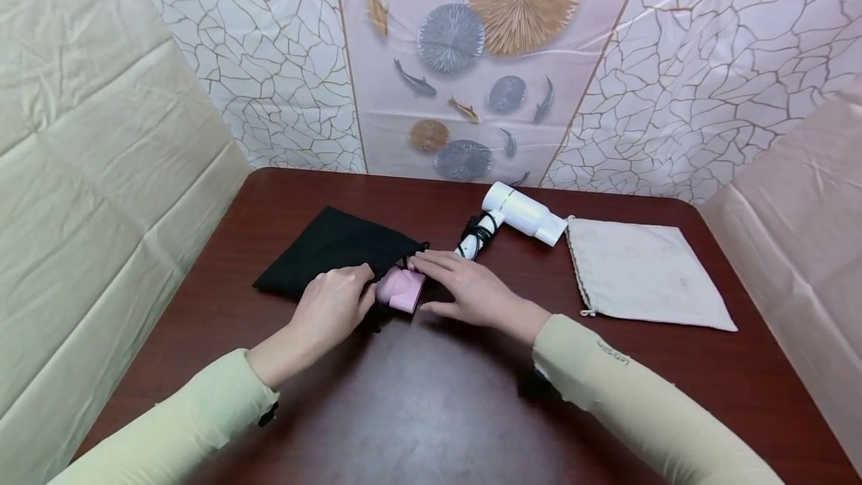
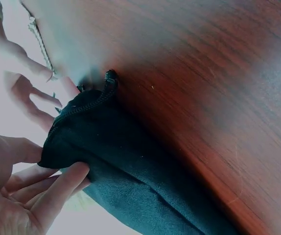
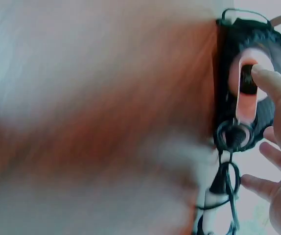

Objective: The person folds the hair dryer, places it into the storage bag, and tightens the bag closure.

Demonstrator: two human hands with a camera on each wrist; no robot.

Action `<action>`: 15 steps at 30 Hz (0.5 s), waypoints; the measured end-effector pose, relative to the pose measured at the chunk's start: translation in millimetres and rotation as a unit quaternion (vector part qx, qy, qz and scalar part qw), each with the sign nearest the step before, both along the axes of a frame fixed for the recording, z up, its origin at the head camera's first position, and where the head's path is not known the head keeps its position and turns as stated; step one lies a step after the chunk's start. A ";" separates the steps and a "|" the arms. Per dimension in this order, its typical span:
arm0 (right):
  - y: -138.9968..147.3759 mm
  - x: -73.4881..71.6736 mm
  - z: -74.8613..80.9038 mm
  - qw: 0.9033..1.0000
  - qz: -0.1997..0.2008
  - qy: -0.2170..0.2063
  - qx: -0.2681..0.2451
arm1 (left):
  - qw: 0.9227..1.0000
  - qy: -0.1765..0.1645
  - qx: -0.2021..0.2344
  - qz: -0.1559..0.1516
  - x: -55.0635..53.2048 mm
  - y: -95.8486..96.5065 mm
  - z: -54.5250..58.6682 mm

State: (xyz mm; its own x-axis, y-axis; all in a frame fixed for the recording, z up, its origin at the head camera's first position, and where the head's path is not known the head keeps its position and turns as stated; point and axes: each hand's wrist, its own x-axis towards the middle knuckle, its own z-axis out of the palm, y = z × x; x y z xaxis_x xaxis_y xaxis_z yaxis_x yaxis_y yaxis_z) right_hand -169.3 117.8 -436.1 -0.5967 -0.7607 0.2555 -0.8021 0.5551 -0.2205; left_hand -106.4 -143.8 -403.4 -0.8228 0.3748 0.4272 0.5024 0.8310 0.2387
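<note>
A black drawstring bag [image 1: 337,249] lies on its side, its mouth facing right. Out of that mouth sticks the flat nozzle end of a pink hair dryer [image 1: 401,289]; the rest is hidden inside the cloth. My left hand [image 1: 333,298] pinches the bag's edge near the opening, thumb on one face of the fabric in the left wrist view. My right hand [image 1: 471,289] reaches over the nozzle with fingers extended. In the right wrist view the right thumb [image 3: 272,81] overlaps the nozzle's dark slot [image 3: 248,79]; whether it presses there I cannot tell.
Behind the right hand lies a white hair dryer [image 1: 521,213], black cord wound round its handle. A cream drawstring bag [image 1: 649,272] lies flat on the right of the dark red wooden table [image 1: 431,410]. Cloth walls stand at the back and sides.
</note>
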 end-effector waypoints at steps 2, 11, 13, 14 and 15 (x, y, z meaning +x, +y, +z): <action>5.2 -4.3 2.3 1.000 -0.006 -0.005 -0.001 | 1.000 0.003 -0.004 -0.003 -0.7 0.0 -0.8; -0.5 -25.6 6.0 0.999 -0.022 -0.016 0.018 | 1.000 0.000 -0.008 -0.015 -1.1 2.9 -2.3; -2.7 -28.5 4.9 0.999 -0.029 -0.023 0.021 | 1.000 -0.005 -0.005 -0.019 -0.8 3.5 -2.6; -3.5 -29.1 4.1 0.999 -0.034 -0.028 0.021 | 1.000 -0.007 -0.003 -0.021 -0.6 3.8 -2.7; -4.2 -29.5 3.1 0.999 -0.038 -0.033 0.020 | 1.000 -0.008 -0.002 -0.023 -0.5 4.1 -3.0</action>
State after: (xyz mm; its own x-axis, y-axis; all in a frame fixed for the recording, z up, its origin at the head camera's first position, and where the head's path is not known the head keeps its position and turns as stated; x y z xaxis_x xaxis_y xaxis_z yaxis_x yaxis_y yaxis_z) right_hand -198.8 113.7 -433.0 -0.6673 -0.7217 0.1840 -0.7419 0.6226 -0.2488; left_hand -106.9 -139.7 -406.4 -0.8113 0.4149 0.4118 0.5368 0.8077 0.2439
